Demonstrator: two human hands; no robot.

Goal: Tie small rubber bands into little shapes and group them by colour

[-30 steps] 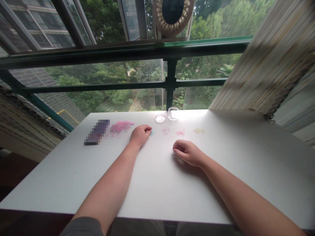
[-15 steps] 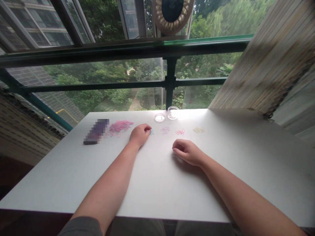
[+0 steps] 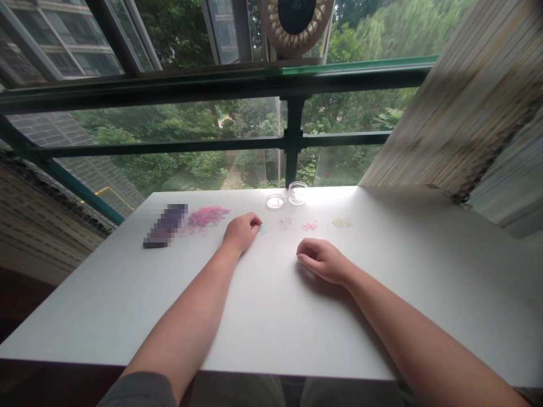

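My left hand [image 3: 241, 232] rests on the white table [image 3: 271, 316] with its fingers curled, the fingertips touching a small group of blue rubber bands [image 3: 262, 228]. My right hand [image 3: 321, 260] lies on the table as a loose fist; nothing shows in it. A heap of mixed pink and purple bands [image 3: 206, 216] lies left of my left hand. Small sorted groups lie beyond the hands: purple bands [image 3: 284, 223], pink bands [image 3: 310, 226] and yellow bands [image 3: 341, 222].
A clear round container [image 3: 298, 193] and its lid [image 3: 275, 200] stand at the table's far edge. A dark flat blurred object [image 3: 166, 225] lies at the far left. A window with dark railings runs behind the table; a bamboo blind hangs on the right.
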